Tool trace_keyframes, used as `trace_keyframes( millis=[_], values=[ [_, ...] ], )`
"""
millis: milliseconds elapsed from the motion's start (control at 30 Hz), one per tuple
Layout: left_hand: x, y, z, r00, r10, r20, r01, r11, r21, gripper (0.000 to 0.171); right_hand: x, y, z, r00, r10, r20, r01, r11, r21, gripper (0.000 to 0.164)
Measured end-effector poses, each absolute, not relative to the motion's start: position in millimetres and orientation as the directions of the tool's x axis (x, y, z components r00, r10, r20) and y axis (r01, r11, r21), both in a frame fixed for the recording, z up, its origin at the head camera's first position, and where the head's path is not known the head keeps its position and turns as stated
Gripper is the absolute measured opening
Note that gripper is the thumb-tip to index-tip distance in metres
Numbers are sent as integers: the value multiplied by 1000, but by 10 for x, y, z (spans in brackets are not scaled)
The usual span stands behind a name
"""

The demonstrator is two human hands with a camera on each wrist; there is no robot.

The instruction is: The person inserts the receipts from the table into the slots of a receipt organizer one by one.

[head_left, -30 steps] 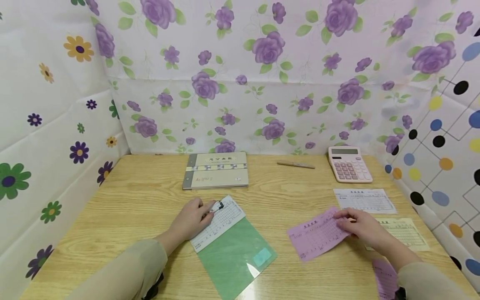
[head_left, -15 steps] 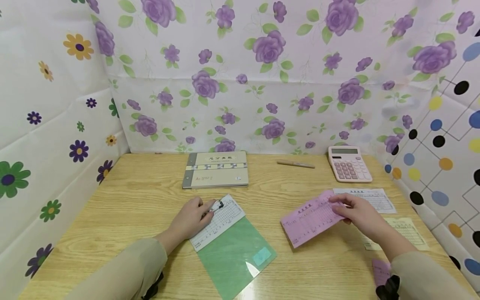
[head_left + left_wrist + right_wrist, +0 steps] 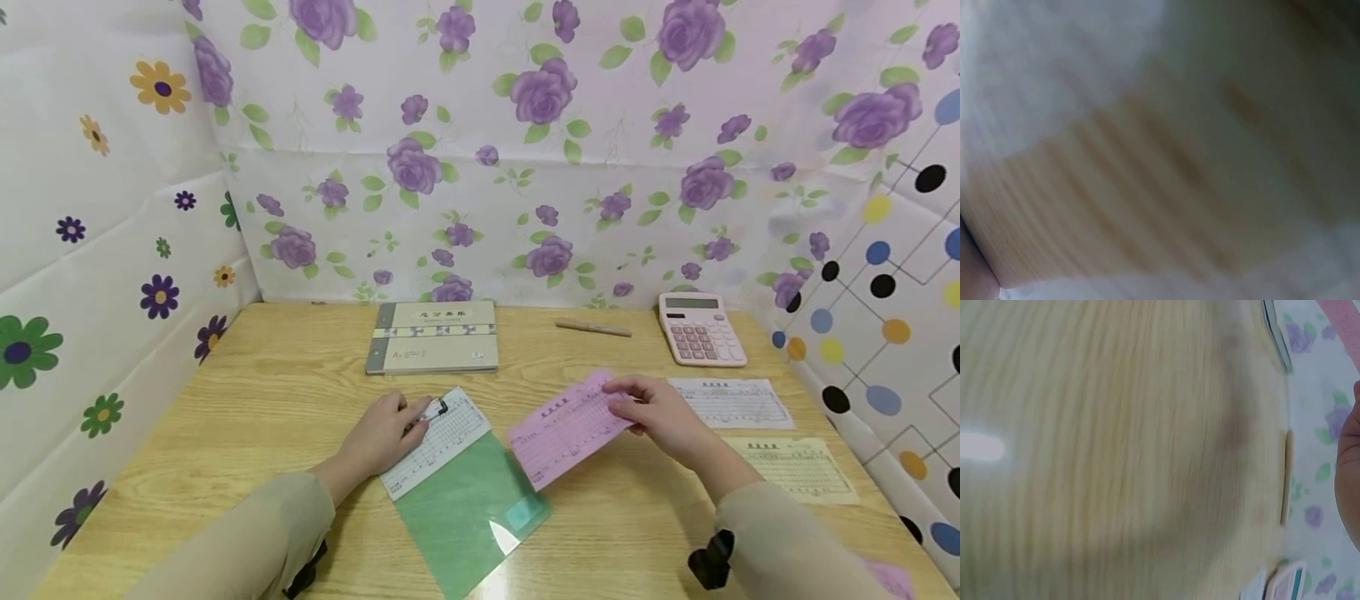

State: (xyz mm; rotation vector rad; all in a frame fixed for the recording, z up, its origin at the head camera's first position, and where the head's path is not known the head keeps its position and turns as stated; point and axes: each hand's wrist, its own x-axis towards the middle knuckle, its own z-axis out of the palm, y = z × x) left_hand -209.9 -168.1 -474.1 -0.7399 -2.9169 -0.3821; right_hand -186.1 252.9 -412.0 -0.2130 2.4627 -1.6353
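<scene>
two pink slips show on my feed, and the nearer, a spare pink slip (image 3: 888, 575), only peeks out beside the right sleeve (image 3: 795, 542). next comes the green sheet (image 3: 442, 521), flat on the table (image 3: 285, 358), a white slip (image 3: 435, 450) over its far end with a small clip (image 3: 442, 407) on top. the left hand (image 3: 384, 437) rests there as before, fingers bent, tips at the clip; i can't tell whether they pinch it or merely press. the right hand (image 3: 663, 417) is what has changed: thumb and fingers closed on one end of the pink slip (image 3: 566, 437), it has swung leftward, away from the yellow slip (image 3: 798, 471) and the other white slip (image 3: 731, 402). now the slip's free edge meets the green sheet's right edge in my view, and looks raised, though i can't tell if they touch. i read that as the work passing from the loose papers to the clipped side, nothing joined yet. farther back, the book (image 3: 435, 337), pen (image 3: 592, 328) and calculator (image 3: 699, 329) lie unmoved before the flowered cloth (image 3: 487, 158).
</scene>
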Motion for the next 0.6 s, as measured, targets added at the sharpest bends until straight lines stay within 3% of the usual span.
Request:
trace_keyframes(
  millis=[600],
  values=[
    [-2090,-1673,-4712,-881,446,155,471,855,217,47,-2086,1496,-4323,-914,-383,-134,-34,401,-915,26]
  ],
)
